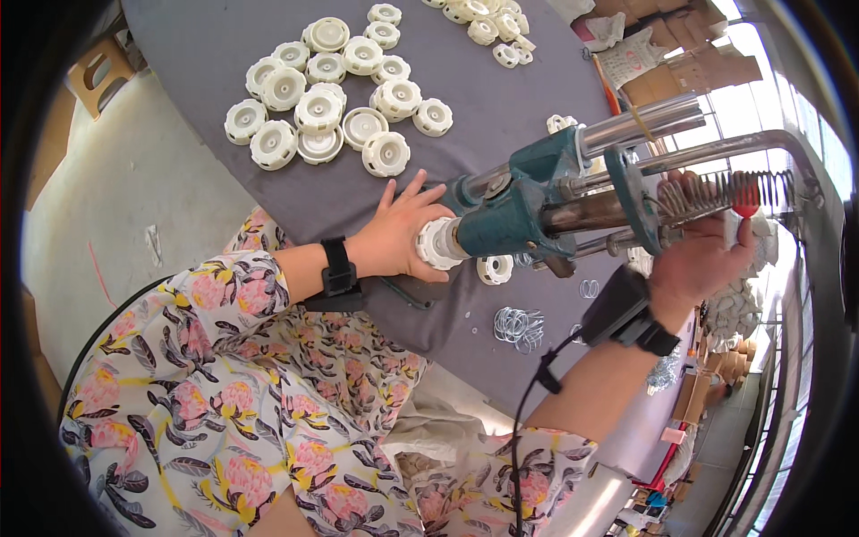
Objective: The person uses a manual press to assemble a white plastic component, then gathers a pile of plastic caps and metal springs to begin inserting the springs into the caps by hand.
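A white plastic wheel with a notched rim (433, 244) sits against the end of the green hand press's ram housing (501, 224). My left hand (394, 231) grips the wheel's near left side, thumb below and fingers spread over it. At the press's right end, my right hand (693, 259) is closed around its lever, by the coil spring (716, 192) and a red tip (745, 195). Part of the lever is hidden by the fingers and spring. Another white wheel (495, 268) lies on the table just beneath the press.
Several white wheels (319, 109) lie grouped on the grey tabletop (201, 54), with more white parts (483, 31) at the far edge. Loose wire springs (519, 328) rest near my right forearm. A tan stool (98, 76) stands at left; cardboard boxes (693, 76) are stacked at right.
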Motion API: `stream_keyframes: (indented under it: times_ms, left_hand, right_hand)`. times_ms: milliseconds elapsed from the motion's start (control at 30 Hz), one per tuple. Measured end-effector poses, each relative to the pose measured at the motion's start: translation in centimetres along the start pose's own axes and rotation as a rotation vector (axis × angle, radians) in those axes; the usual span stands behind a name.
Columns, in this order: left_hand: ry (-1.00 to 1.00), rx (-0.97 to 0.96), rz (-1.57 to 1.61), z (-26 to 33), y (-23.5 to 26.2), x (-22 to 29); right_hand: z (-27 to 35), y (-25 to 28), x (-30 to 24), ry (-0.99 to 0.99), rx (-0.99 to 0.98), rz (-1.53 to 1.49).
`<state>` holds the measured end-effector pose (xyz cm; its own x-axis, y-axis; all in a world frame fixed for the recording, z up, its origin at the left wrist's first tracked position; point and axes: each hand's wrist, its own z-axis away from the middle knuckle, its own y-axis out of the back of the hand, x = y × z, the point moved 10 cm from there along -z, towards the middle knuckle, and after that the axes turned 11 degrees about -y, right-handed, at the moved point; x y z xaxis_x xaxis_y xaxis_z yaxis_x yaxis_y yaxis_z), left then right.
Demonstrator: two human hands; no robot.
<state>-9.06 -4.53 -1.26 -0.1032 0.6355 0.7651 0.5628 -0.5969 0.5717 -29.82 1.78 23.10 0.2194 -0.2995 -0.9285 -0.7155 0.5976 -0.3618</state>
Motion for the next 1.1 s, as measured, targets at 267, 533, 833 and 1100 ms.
stream_keyframes:
  times_ms: [267, 533, 833, 1100]
  left_hand:
    - [-0.008, -0.002, 0.005, 0.2, -0.5, -0.7]
    - [0.011, 0.021, 0.009, 0.3, -0.3, -1.1]
    - [-0.043, 0.013, -0.045, -0.2, -0.9, -1.0]
    - [-0.082, 0.107, -0.055, 0.1, -0.6, -1.0]
  right_hand:
    - [-0.1, -4.1, -4.1, 0.075, -0.102, 0.035]
    - [7.9, -5.0, -6.4, 0.429, -0.217, 0.048]
    - [28.0, -1.5, 12.7, 0.311, -0.020, 1.117]
    - [24.0, -0.5, 12.2, -0.156, 0.115, 1.099]
